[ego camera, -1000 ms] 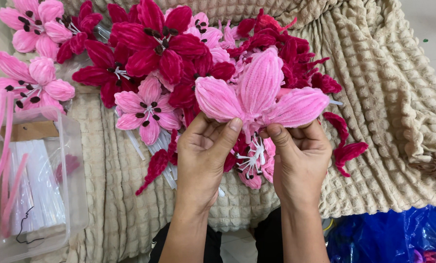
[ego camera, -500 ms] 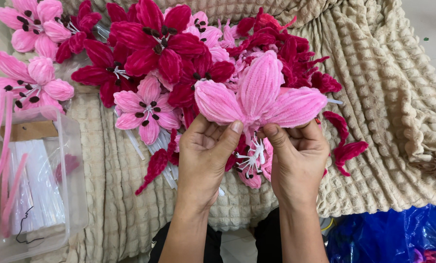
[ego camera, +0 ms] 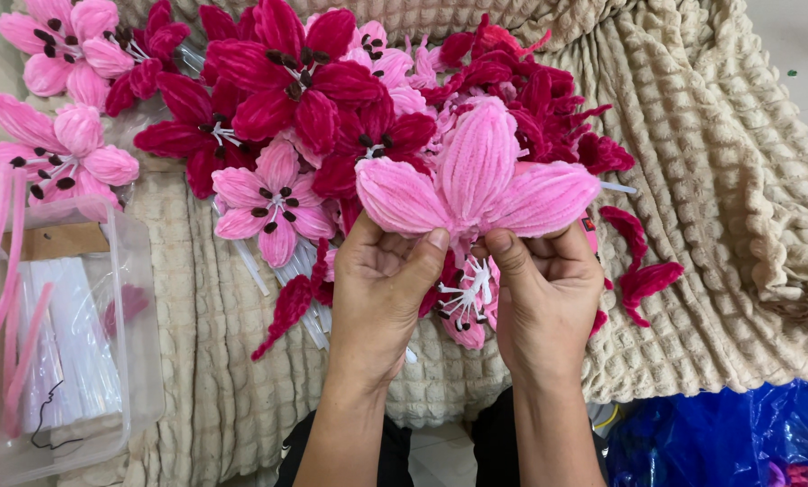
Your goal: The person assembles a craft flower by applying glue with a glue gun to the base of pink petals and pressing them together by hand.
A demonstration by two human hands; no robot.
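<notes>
You hold the pink three-petal flower (ego camera: 476,185) between both hands just above the cream blanket (ego camera: 692,225). Your left hand (ego camera: 377,293) curls shut around its base under the left petal, thumb pressed on top; your right hand (ego camera: 548,298) pinches the base under the right petal. It looks as if the petals are being gathered and set at the base. Finished flowers (ego camera: 277,99) lie behind the held flower, a clear box (ego camera: 106,361) to its left.
</notes>
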